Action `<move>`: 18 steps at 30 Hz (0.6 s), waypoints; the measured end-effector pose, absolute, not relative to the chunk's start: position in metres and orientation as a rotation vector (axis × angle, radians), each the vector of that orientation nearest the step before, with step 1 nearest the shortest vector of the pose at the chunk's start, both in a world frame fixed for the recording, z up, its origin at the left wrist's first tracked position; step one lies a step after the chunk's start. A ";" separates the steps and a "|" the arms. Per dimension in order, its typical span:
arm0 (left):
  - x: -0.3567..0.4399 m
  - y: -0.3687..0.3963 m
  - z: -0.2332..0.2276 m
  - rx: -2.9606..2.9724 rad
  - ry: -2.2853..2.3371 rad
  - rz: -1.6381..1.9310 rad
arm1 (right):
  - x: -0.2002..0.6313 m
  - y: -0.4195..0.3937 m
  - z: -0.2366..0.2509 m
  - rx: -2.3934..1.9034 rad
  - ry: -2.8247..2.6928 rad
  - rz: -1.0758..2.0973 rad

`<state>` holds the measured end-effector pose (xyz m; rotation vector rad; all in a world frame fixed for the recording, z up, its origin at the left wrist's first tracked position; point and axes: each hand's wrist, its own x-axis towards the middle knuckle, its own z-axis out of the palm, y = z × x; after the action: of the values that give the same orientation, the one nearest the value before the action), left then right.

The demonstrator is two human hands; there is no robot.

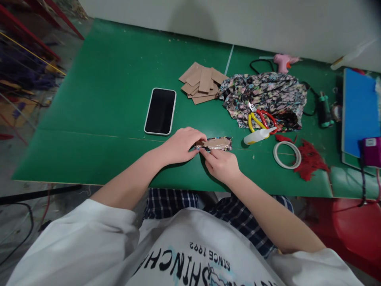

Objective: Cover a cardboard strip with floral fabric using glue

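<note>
- White shirt (190, 254) fills the bottom of the frame; its print reads, upside down, "SINCE 1992" over larger letters, only partly legible.
- Left hand (180, 145), frame centre, curls its fingers down onto the left end of a fabric-wrapped cardboard strip (216, 143).
- Right hand (222, 165) pinches the strip's near left edge between thumb and forefinger; the strip lies flat on the green table (104, 119).
- Risk, as a judgement: loosened pressure could let the folded fabric spring back, and any wet glue could smear the fingers.
- Upper centre: smartphone (160, 111), cardboard pieces (202, 82); to the right, floral fabric (264, 97), scissors (260, 118), glue bottle (258, 136), tape roll (287, 155), glue gun (284, 61).
</note>
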<state>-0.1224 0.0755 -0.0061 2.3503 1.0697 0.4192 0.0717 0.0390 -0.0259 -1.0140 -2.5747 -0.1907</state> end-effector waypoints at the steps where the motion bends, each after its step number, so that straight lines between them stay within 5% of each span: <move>1: -0.122 0.076 -0.006 2.347 1.071 0.418 | 0.072 0.039 -0.026 -1.013 -2.570 -0.198; 18: -0.125 0.079 -0.007 2.304 1.056 0.412 | 0.076 0.041 -0.030 -1.167 -2.389 0.084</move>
<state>-0.1251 0.0790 -0.0074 2.3037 1.0556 0.4117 0.0764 0.0408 -0.0296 -1.1674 -2.3887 0.0841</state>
